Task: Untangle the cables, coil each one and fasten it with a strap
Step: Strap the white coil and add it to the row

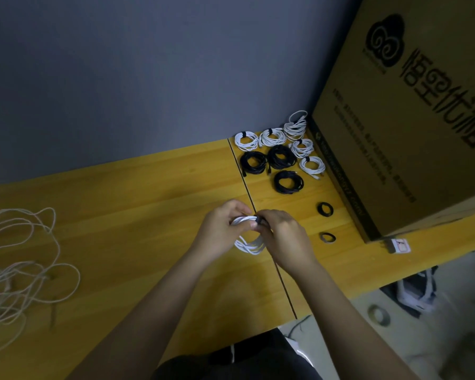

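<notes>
Left hand (pixel 221 231) pinches the white coil (pixel 248 244) at its 10 o'clock; right hand (pixel 281 237) pinches a black strap (pixel 259 221) at 12, mid-table (pixel 121 215). Light, springy loops likely splay unless gripped beside the strap.

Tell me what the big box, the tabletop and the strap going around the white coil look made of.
Big box: brown corrugated cardboard, matte, with black print. Tabletop: yellowish wood or wood-look laminate, smooth, with faint grain lines and a seam. Strap: black and soft-looking, probably fabric hook-and-loop; too small to confirm.
</notes>
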{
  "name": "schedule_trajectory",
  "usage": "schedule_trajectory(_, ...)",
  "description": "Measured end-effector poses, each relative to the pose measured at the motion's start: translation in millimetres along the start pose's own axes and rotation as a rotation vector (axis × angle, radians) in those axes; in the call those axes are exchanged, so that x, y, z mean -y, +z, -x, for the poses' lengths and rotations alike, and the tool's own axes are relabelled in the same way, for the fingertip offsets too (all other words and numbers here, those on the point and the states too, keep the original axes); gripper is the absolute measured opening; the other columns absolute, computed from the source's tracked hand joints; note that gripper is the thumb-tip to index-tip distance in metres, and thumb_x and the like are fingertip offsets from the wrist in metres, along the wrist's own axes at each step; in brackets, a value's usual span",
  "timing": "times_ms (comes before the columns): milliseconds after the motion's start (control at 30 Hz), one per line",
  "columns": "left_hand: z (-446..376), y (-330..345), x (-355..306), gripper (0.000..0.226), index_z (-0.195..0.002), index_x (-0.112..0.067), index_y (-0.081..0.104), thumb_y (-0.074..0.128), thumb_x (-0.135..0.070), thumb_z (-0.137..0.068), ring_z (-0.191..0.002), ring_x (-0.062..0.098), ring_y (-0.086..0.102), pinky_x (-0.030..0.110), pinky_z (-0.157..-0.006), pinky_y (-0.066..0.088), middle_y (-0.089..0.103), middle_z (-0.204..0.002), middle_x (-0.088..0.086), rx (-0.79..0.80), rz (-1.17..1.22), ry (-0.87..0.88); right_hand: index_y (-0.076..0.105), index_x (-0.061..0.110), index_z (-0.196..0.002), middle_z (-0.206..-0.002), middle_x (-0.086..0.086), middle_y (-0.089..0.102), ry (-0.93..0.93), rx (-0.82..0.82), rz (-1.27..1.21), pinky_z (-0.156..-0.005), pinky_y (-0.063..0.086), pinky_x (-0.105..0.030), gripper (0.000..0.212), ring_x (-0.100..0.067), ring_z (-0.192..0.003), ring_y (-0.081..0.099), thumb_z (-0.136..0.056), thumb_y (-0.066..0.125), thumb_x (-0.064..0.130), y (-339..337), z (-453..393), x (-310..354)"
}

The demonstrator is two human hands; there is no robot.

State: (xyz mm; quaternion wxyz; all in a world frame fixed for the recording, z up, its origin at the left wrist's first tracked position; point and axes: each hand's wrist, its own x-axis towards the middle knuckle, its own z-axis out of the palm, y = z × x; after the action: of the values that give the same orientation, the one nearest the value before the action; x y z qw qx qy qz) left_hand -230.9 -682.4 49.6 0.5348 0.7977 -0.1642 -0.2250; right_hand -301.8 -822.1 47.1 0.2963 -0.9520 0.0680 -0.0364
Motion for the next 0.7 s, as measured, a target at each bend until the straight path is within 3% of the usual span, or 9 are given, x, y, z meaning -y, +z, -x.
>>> schedule_trajectory(133,-19.6,27.8,-6.5,0.009,-0.092,-0.022,0.07,0.069,-0.015,-0.087,-0.081,0.012,0.068,0.029,-0.075,0.052,0.072,-0.09,0.0,0.021,0.134,-0.009,0.062,0.019,-0.119,-0.09,0.011,0.067,0.131,-0.152,-0.294,-0.069,0.049,-0.016,0.034,0.001,-0.082,0.061,-0.087,0.067,0.032,-15.3,4.7,-34.1)
schedule_trajectory(200,-32.4,45.0,-11.6,0.008,-0.093,-0.019,0.069,0.068,-0.013,-0.088,-0.073,0.008,0.067,0.023,-0.068,0.052,0.072,-0.088,0.002,-0.028,0.21,-0.045,0.063,0.019,-0.112,-0.087,0.014,0.067,0.215,-0.193,-0.452,-0.068,0.051,-0.019,0.028,0.002,-0.083,0.062,-0.087,0.067,0.032,-22.8,1.8,-52.2)
schedule_trajectory(333,-60.1,77.4,-16.6,0.008,-0.095,-0.015,0.068,0.065,-0.01,-0.09,-0.074,0.006,0.067,0.024,-0.071,0.056,0.071,-0.088,0.0,-0.115,0.328,-0.122,0.058,0.019,-0.13,-0.12,0.01,0.065,0.268,-0.079,-0.69,-0.085,0.051,-0.023,0.036,-0.003,-0.11,0.059,-0.097,0.051,0.031,-28.4,-2.5,-85.3)
schedule_trajectory(400,-72.8,91.5,-14.4,0.008,-0.095,-0.016,0.068,0.065,-0.011,-0.09,-0.074,0.005,0.067,0.026,-0.072,0.055,0.071,-0.087,-0.003,-0.152,0.351,-0.15,0.051,0.019,-0.137,-0.125,0.006,0.062,0.321,-0.036,-0.785,-0.087,0.052,-0.023,0.039,-0.003,-0.112,0.06,-0.098,0.05,0.025,-28.7,-7.5,-98.6)
schedule_trajectory(567,-103.2,119.2,-6.5,0.01,-0.094,-0.022,0.066,0.064,-0.013,-0.091,-0.077,0.003,0.066,0.023,-0.074,0.054,0.069,-0.088,-0.008,-0.185,0.358,-0.209,0.059,0.013,-0.129,-0.104,-0.007,0.069,0.468,-0.134,-0.733,-0.07,0.057,-0.025,0.034,-0.016,-0.089,0.068,-0.095,0.058,0.014,-23.4,-33.5,-134.9)
schedule_trajectory(700,-129.3,127.5,7.0,0.025,-0.118,-0.009,0.063,0.061,-0.016,-0.093,-0.102,0.013,0.059,0.022,-0.084,0.047,0.062,-0.111,-0.002,-0.088,0.149,-0.227,0.066,0.017,-0.116,-0.096,-0.005,0.07,0.487,-0.161,-0.628,-0.072,0.057,-0.035,0.022,-0.022,-0.088,0.067,-0.095,0.058,0.017,-16.0,-52.5,-170.4)
